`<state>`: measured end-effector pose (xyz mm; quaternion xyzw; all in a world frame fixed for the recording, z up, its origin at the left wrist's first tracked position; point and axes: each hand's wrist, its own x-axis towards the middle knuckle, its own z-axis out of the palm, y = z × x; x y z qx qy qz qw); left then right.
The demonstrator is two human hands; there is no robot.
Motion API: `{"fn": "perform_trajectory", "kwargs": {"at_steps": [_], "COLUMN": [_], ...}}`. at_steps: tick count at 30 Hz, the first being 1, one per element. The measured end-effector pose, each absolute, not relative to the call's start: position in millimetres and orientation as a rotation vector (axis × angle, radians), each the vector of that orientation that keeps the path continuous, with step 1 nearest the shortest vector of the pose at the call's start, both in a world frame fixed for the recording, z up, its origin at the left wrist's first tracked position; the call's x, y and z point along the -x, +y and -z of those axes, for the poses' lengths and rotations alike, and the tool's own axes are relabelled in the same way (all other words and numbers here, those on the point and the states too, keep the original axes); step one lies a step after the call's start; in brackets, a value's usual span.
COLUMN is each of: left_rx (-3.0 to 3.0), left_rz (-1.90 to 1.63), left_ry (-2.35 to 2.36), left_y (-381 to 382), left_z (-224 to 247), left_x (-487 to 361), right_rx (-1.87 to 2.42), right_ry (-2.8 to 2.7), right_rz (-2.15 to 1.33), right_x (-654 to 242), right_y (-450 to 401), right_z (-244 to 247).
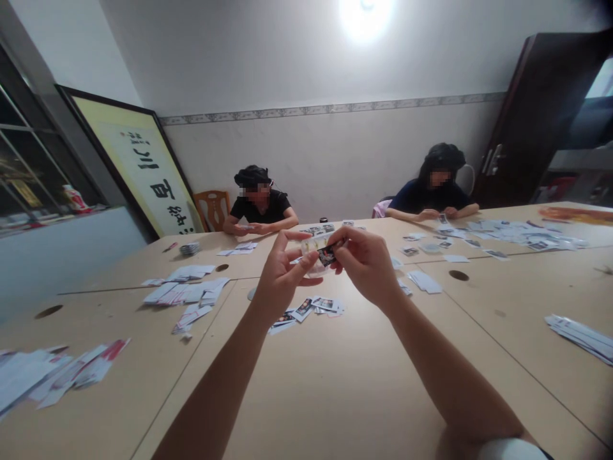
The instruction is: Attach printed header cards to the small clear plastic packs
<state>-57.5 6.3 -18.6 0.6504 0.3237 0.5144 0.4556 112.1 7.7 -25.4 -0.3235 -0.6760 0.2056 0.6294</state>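
Observation:
My left hand (288,268) is wrapped round a clear plastic case (313,243) held up over the table. With its thumb and fingers, my right hand (361,259) pinches a small dark printed card (326,256) against the front of the case. My left thumb touches the card's left edge. What is inside the case is too small to tell. Below the hands, several small picture cards (304,309) lie loosely on the wooden table (330,383).
White paper slips (186,292) lie in piles at the left, with more papers (33,377) at the near left. Another stack (582,338) is at the right edge. Two people (261,207) sit across the table handling cards. Scattered cards (517,235) cover the far right.

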Motion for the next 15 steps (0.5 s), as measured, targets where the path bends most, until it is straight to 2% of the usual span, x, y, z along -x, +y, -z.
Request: {"fn": "perform_trajectory", "kwargs": {"at_steps": [6,15], "left_rx": [-1.607,-1.595], "left_rz": [-1.283,-1.267], "left_ry": [0.782,0.747], "left_y": [7.4,3.9], "left_z": [21.5,18.9], "left_x": [55.3,53.2], "right_rx": [0.777,0.810], "right_ry": [-1.578,-1.501], "right_rz": [-0.357,-0.451], "right_x": [-109.6,-108.5], "right_y": [3.4,0.0], "right_z": [22.2,21.9]}}
